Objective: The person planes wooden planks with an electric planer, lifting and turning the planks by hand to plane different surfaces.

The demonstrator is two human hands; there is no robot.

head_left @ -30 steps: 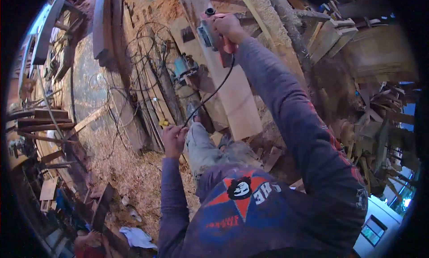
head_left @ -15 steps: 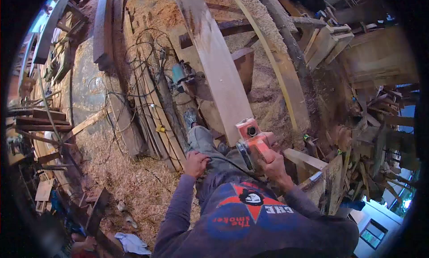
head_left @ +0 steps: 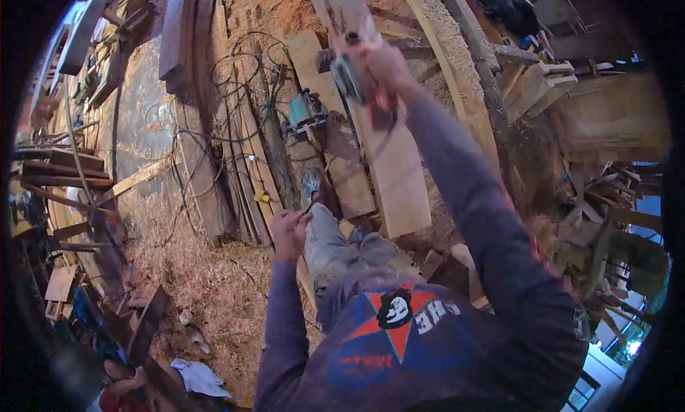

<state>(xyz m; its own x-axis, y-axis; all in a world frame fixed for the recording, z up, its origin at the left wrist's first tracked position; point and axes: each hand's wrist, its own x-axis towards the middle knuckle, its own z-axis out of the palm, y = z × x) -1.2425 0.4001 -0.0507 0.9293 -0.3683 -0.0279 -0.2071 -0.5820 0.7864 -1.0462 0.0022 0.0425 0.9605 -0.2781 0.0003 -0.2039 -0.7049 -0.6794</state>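
My right hand (head_left: 385, 66) is wrapped round a red electric planer (head_left: 367, 91), blurred by motion, on the upper part of a long pale plank (head_left: 401, 173). The plank's near end lies just in front of my legs. My left hand (head_left: 290, 234) is closed, left of my knees, round a dark power cord that shows only in part beside it. The rest of the cord is hard to make out.
A teal power tool (head_left: 300, 111) lies left of the plank, near tangled cables (head_left: 235, 91). A yellow connector (head_left: 262, 196) rests on narrow boards. Shavings (head_left: 193, 283) cover the ground. Stacked lumber stands on both sides. Part of another person (head_left: 125, 394) shows at the lower left.
The planer was far up the plank, came back to the near end beside my body, and is now up the plank again. My left hand moved right and down, then back left and up.
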